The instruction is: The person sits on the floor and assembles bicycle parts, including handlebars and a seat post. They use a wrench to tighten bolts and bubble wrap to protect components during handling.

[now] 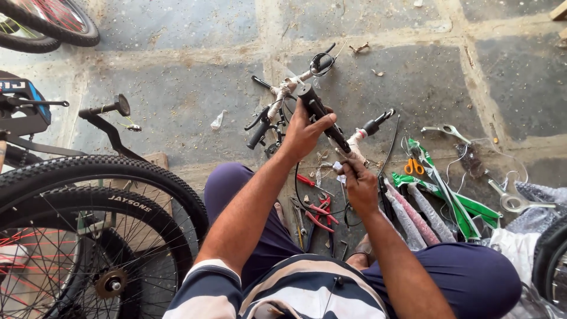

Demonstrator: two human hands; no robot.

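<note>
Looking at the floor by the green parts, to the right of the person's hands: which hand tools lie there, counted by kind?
Silver spanners: 2
Orange-handled scissors: 1
Total: 3
Not counted: the handlebar gripped by the left hand and right hand.

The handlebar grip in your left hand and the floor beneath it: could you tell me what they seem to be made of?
The handlebar grip looks like matte black rubber or soft plastic, dull with no shine. The floor appears to be grey stone or concrete slabs, rough and mottled, with pale sandy joints between them.
</note>
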